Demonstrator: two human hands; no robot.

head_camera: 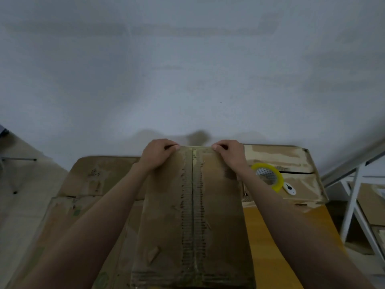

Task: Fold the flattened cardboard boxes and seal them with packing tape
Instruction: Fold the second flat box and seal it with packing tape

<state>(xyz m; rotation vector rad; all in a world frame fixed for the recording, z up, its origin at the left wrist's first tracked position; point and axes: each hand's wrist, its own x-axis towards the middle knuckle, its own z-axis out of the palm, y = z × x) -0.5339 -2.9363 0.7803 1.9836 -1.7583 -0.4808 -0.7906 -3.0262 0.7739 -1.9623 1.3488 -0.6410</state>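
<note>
At the far edge of a folded cardboard box [193, 215], left hand [157, 154] and right hand [230, 153] are gripping closed flaps; taping with the yellow tape roll [277, 180] likely comes next.

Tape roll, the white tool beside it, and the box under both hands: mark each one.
Tape roll [278, 180]: head view, on its yellow rim.
White tool [290, 188]: head view, mid-body.
Box [193, 215]: head view, on the centre seam of its top face.

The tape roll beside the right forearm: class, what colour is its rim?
Yellow. The tape roll shows it in the head view.
</note>
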